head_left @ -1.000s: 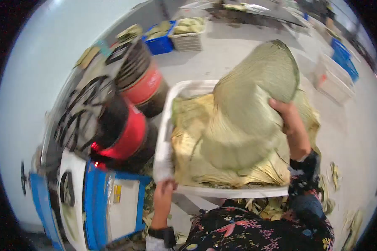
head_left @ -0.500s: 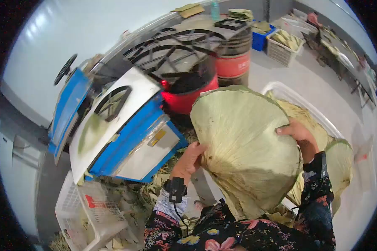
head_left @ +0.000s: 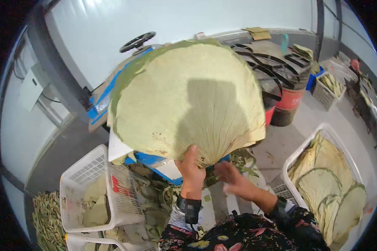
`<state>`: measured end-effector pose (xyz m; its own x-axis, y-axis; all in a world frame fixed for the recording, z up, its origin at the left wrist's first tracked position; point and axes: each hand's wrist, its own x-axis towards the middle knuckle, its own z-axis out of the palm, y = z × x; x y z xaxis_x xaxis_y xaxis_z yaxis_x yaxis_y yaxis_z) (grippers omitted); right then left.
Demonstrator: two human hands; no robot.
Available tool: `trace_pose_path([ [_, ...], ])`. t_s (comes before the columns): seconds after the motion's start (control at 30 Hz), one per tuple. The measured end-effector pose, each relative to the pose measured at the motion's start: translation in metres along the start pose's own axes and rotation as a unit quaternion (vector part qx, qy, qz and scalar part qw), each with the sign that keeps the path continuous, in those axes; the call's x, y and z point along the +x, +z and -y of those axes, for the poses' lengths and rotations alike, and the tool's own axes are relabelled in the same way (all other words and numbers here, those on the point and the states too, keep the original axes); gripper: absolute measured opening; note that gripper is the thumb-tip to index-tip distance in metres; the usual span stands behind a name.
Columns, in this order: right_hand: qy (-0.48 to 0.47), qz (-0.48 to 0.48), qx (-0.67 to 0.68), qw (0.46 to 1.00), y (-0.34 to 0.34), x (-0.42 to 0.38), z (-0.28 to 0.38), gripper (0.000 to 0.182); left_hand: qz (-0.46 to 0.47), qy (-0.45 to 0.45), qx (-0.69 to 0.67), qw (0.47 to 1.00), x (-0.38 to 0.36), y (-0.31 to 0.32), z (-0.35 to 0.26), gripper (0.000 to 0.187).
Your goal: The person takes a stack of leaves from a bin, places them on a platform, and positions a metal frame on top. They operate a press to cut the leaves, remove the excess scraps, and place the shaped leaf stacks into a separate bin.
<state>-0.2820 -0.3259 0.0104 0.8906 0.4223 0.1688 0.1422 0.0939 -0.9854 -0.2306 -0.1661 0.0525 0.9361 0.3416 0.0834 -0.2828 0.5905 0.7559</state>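
A large pale-green dried lotus leaf [head_left: 155,104] is spread in front of me, its darker green rim at the top and left, its veins gathering at the bottom edge. My left hand [head_left: 192,175] grips it there, thumb on the near face and the other fingers hidden behind. Just below the leaf, to the right, my right hand [head_left: 234,180] is blurred by motion, apart from the leaf with its fingers extended and nothing in them. Behind the leaf, mostly covered, is a blue and white machine [head_left: 163,165].
A white crate [head_left: 287,167] with several lotus leaves [head_left: 320,184] stands at right. Another white crate [head_left: 125,213] holding leaf pieces is at left, beside a heap of shreds [head_left: 48,213]. Red-banded drums [head_left: 291,98] with black frames stand behind, before a white wall.
My view has turned left. The leaf has moved up and left, now before the machine. My right hand has let go of its edge, while the left still holds it.
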Motion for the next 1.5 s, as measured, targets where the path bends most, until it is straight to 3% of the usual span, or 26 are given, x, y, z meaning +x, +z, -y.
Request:
trace_pose_path([
  [0.03,0.004,-0.014,0.255,0.967,0.008,0.017,-0.004,0.092,0.018,0.070,0.106,0.992,0.004,-0.012,0.000,0.038],
  [0.07,0.001,-0.003,0.255,0.967,0.012,0.034,-0.001,0.092,0.033,0.137,0.211,0.967,0.007,-0.027,-0.001,0.039],
  [0.13,0.014,-0.120,0.434,0.893,0.017,0.070,0.021,0.092,0.055,0.253,0.412,0.874,0.010,-0.055,-0.001,0.040],
  [0.17,-0.093,-0.088,0.434,0.892,0.019,0.079,0.008,0.089,0.065,0.303,0.505,0.806,0.013,-0.062,-0.002,0.041],
  [0.2,-0.095,-0.082,0.434,0.892,0.018,0.082,0.006,0.089,0.060,0.308,0.504,0.804,0.013,-0.065,-0.007,0.041],
  [0.23,-0.100,-0.072,0.425,0.897,0.016,0.087,0.003,0.082,0.047,0.178,0.159,0.970,0.013,-0.065,-0.015,0.043],
  [0.27,-0.102,-0.063,0.417,0.901,0.017,0.092,-0.001,0.076,0.028,0.018,-0.212,0.977,0.014,-0.066,-0.022,0.045],
  [0.33,-0.056,-0.062,0.448,0.890,0.020,0.103,-0.014,0.071,0.020,0.004,-0.197,0.980,0.018,-0.069,-0.024,0.050],
  [0.43,0.070,-0.090,0.504,0.856,0.026,0.122,0.002,0.064,-0.130,-0.011,-0.062,0.989,0.031,-0.042,-0.015,0.051],
  [0.5,0.152,-0.113,0.527,0.829,0.022,0.140,0.006,0.063,-0.114,0.028,-0.041,0.992,0.045,-0.039,-0.008,0.050],
  [0.53,0.137,-0.114,0.495,0.851,0.016,0.149,0.001,0.061,-0.088,0.064,-0.021,0.994,0.049,-0.038,-0.004,0.049],
  [0.6,0.129,-0.111,0.466,0.868,0.003,0.164,-0.007,0.059,-0.126,0.028,0.051,0.990,0.063,-0.068,0.004,0.052],
  [0.67,0.100,-0.173,0.392,0.898,-0.010,0.185,-0.012,0.056,-0.046,-0.029,-0.093,0.994,0.080,-0.096,0.002,0.054],
  [0.73,0.101,-0.172,0.395,0.897,-0.028,0.206,-0.016,0.056,-0.068,-0.023,-0.129,0.989,0.089,-0.100,-0.027,0.056],
  [0.8,0.088,-0.171,0.386,0.902,-0.048,0.224,-0.020,0.058,0.027,0.037,-0.244,0.969,0.100,-0.107,-0.050,0.049],
  [0.83,0.076,-0.161,0.398,0.900,-0.054,0.234,-0.031,0.057,0.017,0.041,-0.246,0.968,0.103,-0.111,-0.060,0.049],
  [0.9,0.085,-0.151,0.349,0.921,-0.061,0.258,-0.043,0.056,0.002,0.044,0.066,0.997,0.109,-0.120,-0.079,0.053],
  [0.93,0.084,-0.147,0.302,0.938,-0.059,0.268,-0.046,0.054,-0.007,0.041,0.070,0.997,0.110,-0.122,-0.083,0.053],
  [1.0,0.098,-0.149,0.319,0.931,-0.048,0.279,-0.043,0.052,-0.086,-0.010,0.245,0.966,0.112,-0.126,-0.090,0.057],
  [1.07,0.102,-0.153,0.334,0.924,-0.035,0.296,-0.044,0.050,-0.101,0.039,0.164,0.980,0.122,-0.142,-0.095,0.057],
  [1.13,0.069,-0.147,0.326,0.931,-0.019,0.309,-0.050,0.049,-0.022,0.114,0.059,0.991,0.137,-0.146,-0.112,0.056],
  [1.2,0.065,-0.129,0.316,0.938,-0.005,0.325,-0.055,0.050,-0.034,0.090,0.151,0.984,0.149,-0.147,-0.131,0.050],
  [1.27,0.059,-0.115,0.308,0.943,0.013,0.342,-0.053,0.051,-0.151,0.014,0.397,0.905,0.171,-0.163,-0.147,0.044],
  [1.4,0.006,-0.069,0.352,0.933,0.041,0.367,-0.055,0.052,-0.109,0.134,0.260,0.950,0.211,-0.203,-0.163,0.040],
  [1.43,0.009,-0.018,0.371,0.928,0.044,0.368,-0.062,0.052,-0.104,0.114,0.275,0.949,0.216,-0.230,-0.158,0.043],
  [1.5,-0.008,-0.049,0.351,0.935,0.059,0.365,-0.081,0.053,-0.118,0.120,0.298,0.939,0.222,-0.245,-0.141,0.044],
])
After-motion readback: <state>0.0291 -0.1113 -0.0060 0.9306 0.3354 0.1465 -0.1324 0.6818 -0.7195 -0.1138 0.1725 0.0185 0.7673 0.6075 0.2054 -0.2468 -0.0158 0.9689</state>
